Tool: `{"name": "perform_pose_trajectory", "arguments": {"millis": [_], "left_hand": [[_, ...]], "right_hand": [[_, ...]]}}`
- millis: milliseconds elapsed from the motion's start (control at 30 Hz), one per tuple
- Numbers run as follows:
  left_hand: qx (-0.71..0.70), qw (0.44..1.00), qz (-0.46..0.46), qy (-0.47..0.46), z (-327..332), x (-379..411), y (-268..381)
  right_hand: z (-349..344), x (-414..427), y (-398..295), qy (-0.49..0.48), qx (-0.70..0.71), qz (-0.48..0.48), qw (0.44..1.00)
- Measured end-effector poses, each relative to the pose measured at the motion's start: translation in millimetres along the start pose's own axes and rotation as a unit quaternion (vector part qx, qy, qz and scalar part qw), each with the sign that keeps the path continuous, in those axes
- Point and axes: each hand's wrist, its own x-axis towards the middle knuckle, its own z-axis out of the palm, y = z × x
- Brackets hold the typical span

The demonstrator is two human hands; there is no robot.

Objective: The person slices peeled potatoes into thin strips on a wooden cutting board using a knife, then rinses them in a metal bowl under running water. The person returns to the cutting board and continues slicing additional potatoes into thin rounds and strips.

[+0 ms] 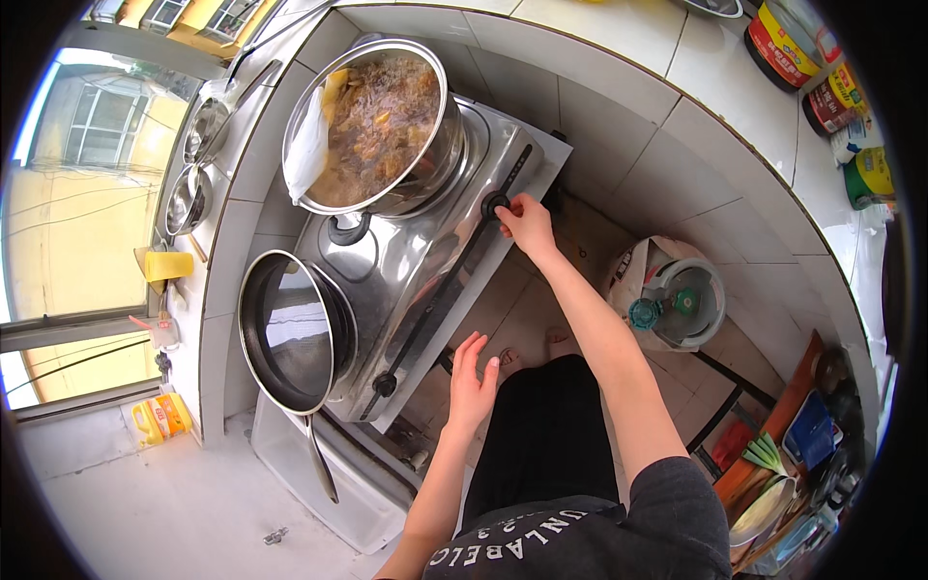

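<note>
My right hand [525, 221] has its fingers around a black control knob [496, 206] on the front of a two-burner stainless-steel gas stove [428, 268]. Behind that knob stands a large steel pot [428, 181] of bubbling brown stew [384, 123], with a white plastic bag or cloth [310, 152] at its left side. A dark frying pan [290, 333] sits on the other burner, its metal handle [319, 457] pointing towards the sink. My left hand [471, 380] hangs in the air before the stove, fingers apart and holding nothing. A second knob [384, 385] is nearer the pan.
A gas cylinder [678, 304] stands on the floor to the right. Jars [786, 47] line the tiled ledge at upper right. Left of the stove are a white sink [341, 486], a yellow detergent jug [161, 419] and steel ladles [190, 199]. Spring onions [765, 453] lie at lower right.
</note>
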Motion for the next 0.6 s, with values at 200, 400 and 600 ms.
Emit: {"name": "perform_pose_trajectory", "arguments": {"millis": [200, 400, 600], "left_hand": [[0.017, 1.0, 0.006, 0.008, 0.0, -0.5, -3.9], [0.003, 1.0, 0.0, 0.017, 0.4, 0.0, -4.8], [-0.005, 1.0, -0.007, 0.017, -1.2, 0.7, 1.1]], "right_hand": [[-0.6, -0.4, 1.1, 0.005, 0.005, 0.0, 1.0], [1.8, 1.9, 5.1, 0.002, 0.009, -0.006, 1.0], [2.1, 2.2, 6.7, 0.022, 0.021, -0.011, 0.999]]}}
